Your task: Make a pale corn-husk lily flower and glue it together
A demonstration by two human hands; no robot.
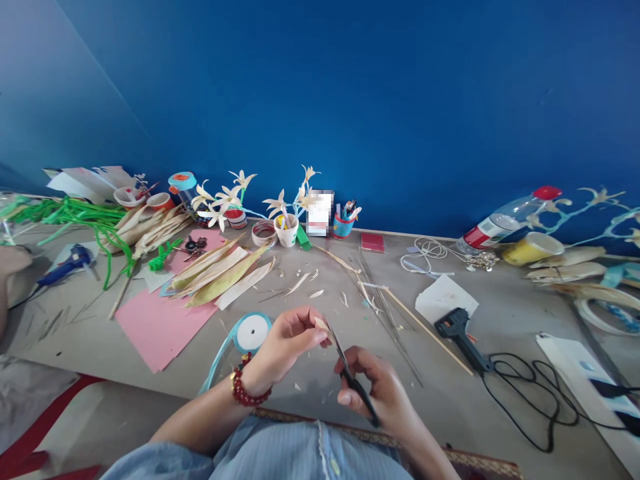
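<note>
My left hand [295, 343], with a red bead bracelet at its wrist, pinches a small pale piece of corn husk [321, 325] between thumb and fingers. Black-handled scissors [356, 382] are gripped in my right hand [377, 390], their blades pointing up beside the husk piece. Whether the blades touch the husk I cannot tell. A roll of light blue ribbon [253, 332] lies just left of my left hand. Small husk scraps [299, 285] are scattered on the grey table [320, 400] beyond both hands.
Long corn husks [225, 270] lie on pink paper [160, 327] at the left. Husk flowers [227, 198] stand behind. Thin wires [385, 303] and a stick [430, 331] lie right of centre, near a black glue gun [463, 340]. Another person's arm [10, 280] is at the far left.
</note>
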